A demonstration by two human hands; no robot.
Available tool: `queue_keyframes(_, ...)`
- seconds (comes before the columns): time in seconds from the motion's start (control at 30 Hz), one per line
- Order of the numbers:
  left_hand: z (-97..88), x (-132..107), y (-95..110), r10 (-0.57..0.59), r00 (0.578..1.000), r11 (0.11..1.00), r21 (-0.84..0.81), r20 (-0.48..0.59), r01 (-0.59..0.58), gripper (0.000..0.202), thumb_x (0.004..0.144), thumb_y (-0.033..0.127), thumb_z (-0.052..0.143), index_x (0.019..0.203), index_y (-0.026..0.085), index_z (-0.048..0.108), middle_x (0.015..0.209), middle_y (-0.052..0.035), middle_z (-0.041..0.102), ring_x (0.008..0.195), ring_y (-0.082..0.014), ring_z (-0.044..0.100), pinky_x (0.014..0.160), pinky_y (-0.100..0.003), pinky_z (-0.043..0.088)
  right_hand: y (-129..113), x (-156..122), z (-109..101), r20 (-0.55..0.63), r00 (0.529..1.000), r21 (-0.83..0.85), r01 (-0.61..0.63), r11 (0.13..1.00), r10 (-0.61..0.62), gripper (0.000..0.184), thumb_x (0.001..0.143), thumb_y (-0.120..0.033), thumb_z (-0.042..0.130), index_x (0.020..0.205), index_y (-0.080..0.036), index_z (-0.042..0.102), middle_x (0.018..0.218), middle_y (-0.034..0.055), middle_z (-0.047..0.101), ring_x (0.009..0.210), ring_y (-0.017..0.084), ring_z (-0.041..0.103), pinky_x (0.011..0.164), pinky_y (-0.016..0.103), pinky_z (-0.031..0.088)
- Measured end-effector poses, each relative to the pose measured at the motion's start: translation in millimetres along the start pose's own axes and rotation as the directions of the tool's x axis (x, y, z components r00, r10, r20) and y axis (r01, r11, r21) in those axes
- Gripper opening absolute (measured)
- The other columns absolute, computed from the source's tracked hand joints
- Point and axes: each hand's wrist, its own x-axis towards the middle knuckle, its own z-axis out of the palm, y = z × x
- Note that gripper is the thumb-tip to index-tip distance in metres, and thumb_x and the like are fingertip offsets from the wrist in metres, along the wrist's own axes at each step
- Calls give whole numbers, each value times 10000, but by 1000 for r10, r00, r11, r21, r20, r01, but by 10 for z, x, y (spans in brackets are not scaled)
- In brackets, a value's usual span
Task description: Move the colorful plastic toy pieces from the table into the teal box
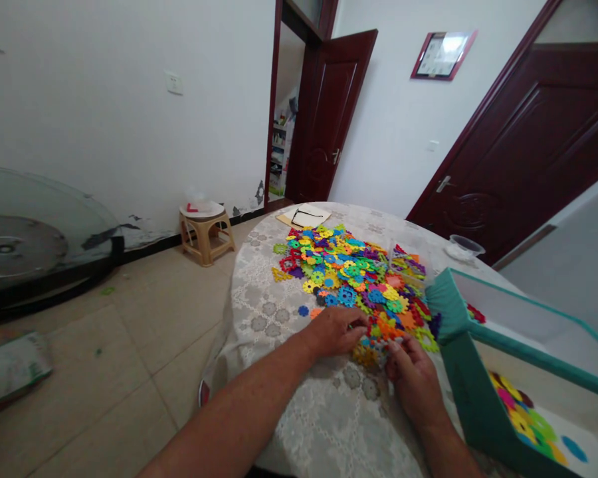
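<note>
gear pieces (351, 265) lie heaped on the table (252, 292), between its far and near edges. at their near side, the left hand (339, 330) and right hand (417, 375) have curled fingers; whether either pinches a piece cannot be told. a teal box (461, 388) stands toward the right edge.

A home is suggested. A dark-red panelled door (331, 109), beige plastic stool (206, 234) and grey floral tablecloth (339, 425) are seen.
</note>
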Motion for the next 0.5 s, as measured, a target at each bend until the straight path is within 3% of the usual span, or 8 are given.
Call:
queue_keyframes(0.07, -160, 27, -111, -37, 980, 978, 197, -196, 76, 172, 959, 218, 577, 1055, 200, 718, 1049, -80, 747, 1020, -214, 671, 969, -341, 515, -5, 10, -23, -47, 999, -19, 11, 1000, -12, 355, 882, -575, 682, 955, -239, 593, 617, -48, 544, 530, 153, 487, 502, 283, 387)
queue_keyframes(0.13, -379, 37, -258, -141, 867, 872, 355, -477, 337, 228, 948, 174, 563, 1121, 192, 710, 1149, -117, 715, 1140, -258, 627, 1064, -412, 467, -19, 17, -43, -85, 996, -50, 30, 998, -34, 325, 886, -561, 676, 908, -248, 594, 605, -40, 547, 528, 158, 490, 504, 291, 390)
queue_keyframes(0.2, -592, 18, -416, -210, 721, 702, 412, -660, 581, 347, 900, 182, 633, 1242, 194, 684, 1376, -157, 605, 1329, -313, 511, 1155, -479, 378, -36, 17, -50, -105, 993, -71, 42, 997, -50, 305, 895, -551, 665, 876, -256, 590, 592, -31, 551, 526, 165, 493, 501, 296, 389)
queue_keyframes(0.23, -676, -2, -490, -256, 656, 616, 404, -709, 677, 386, 885, 204, 660, 1271, 194, 677, 1423, -176, 563, 1373, -339, 467, 1163, -507, 352, -45, 16, -47, -108, 993, -66, 42, 997, -49, 298, 897, -549, 663, 875, -261, 589, 591, -29, 553, 526, 167, 495, 497, 298, 389)
queue_keyframes(0.3, -778, -49, -611, -374, 589, 482, 392, -716, 783, 361, 886, 232, 660, 1243, 193, 697, 1359, -187, 590, 1335, -353, 482, 1124, -520, 361, -66, 11, -30, -108, 994, -26, 34, 999, -37, 296, 890, -551, 670, 895, -267, 589, 591, -33, 549, 518, 167, 494, 483, 294, 388)
queue_keyframes(0.37, -804, -85, -686, -434, 586, 413, 427, -684, 805, 293, 898, 257, 644, 1175, 199, 720, 1269, -170, 629, 1286, -342, 507, 1095, -504, 365, -86, 7, -7, -111, 994, 20, 29, 999, -26, 309, 876, -554, 689, 932, -267, 587, 586, -45, 537, 503, 157, 484, 468, 282, 385)
queue_keyframes(0.5, -781, -107, -721, -451, 605, 354, 490, -656, 796, 262, 917, 296, 625, 1149, 217, 717, 1209, -141, 652, 1206, -323, 547, 1039, -470, 383, -92, 17, 19, -110, 994, 118, 34, 992, -21, 358, 867, -556, 714, 985, -250, 570, 594, -68, 516, 486, 125, 462, 446, 241, 364)
